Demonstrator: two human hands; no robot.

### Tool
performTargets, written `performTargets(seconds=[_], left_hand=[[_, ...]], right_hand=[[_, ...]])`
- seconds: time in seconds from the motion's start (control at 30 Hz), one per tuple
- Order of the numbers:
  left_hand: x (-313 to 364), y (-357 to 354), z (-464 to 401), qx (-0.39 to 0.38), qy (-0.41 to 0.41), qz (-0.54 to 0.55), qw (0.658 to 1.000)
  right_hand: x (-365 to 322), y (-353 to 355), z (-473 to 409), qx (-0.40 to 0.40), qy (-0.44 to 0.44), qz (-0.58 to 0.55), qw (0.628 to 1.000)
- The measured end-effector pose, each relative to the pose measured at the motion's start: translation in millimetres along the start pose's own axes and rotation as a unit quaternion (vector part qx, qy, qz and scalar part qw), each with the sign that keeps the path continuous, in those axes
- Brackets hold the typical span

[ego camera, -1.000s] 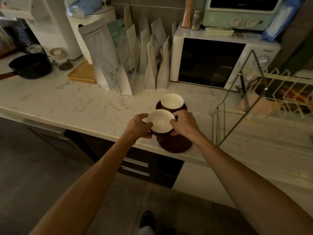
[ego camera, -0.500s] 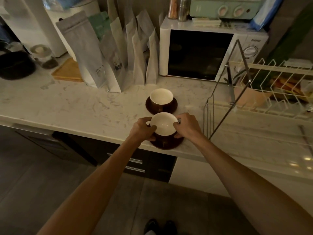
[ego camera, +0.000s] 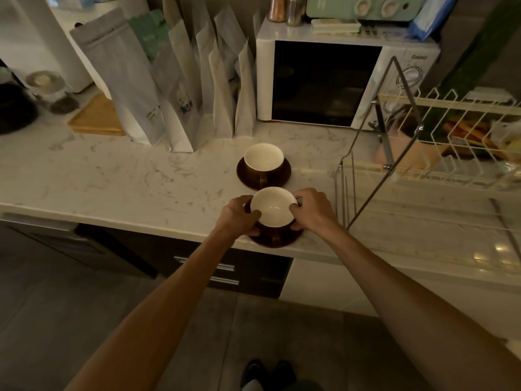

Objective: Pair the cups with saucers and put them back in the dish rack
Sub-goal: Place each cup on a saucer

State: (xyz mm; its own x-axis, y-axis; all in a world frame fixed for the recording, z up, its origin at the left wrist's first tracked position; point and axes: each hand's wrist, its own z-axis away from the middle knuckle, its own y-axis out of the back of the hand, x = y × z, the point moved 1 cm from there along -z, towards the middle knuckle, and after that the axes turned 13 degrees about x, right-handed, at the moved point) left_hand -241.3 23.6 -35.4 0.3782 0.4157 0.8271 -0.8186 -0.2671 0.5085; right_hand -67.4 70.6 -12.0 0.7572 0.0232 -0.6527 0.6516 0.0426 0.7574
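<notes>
This was a home kitchen, dimly lit. A white microwave [ego camera: 338, 83] stood on a marble-patterned counter [ego camera: 112, 176] against the back wall, with a small green toaster oven [ego camera: 363, 7] and spice shakers [ego camera: 284, 8] on top of it. Left of the microwave stood a row of paper bags [ego camera: 180, 88], and further left a wooden board [ego camera: 95, 119] and a dark pan [ego camera: 14, 111]. Right of the microwave stood a wire dish rack [ego camera: 439, 142]. Below the counter in front of the microwave were dark drawers [ego camera: 214, 272] and a tiled floor [ego camera: 84, 306].
</notes>
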Motion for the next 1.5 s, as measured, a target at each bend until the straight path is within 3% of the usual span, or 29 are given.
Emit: performTargets(seconds=[0.4, 0.6, 0.87, 1.17, 1.5], left_hand=[[0, -1, 5, -0.011, 0.028, 0.051, 0.998], [-10, 8, 5, 0.056, 0.003, -0.011, 0.998], [-15, 9, 8, -0.007, 0.121, 0.127, 0.985], [-15, 6, 9, -0.029, 0.120, 0.161, 0.979], [-20, 13, 22, -0.023, 0.122, 0.154, 0.980]], right_hand=[[6, 0, 2, -0.001, -0.010, -0.021, 1.000], [11, 4, 0, 0.071, 0.021, 0.052, 0.996], [20, -4, -1, -0.030, -0.058, -0.050, 0.997], [22, -5, -1, -0.062, -0.123, -0.161, 0.977], [22, -7, 18, -0.057, -0.159, -0.180, 0.969]])
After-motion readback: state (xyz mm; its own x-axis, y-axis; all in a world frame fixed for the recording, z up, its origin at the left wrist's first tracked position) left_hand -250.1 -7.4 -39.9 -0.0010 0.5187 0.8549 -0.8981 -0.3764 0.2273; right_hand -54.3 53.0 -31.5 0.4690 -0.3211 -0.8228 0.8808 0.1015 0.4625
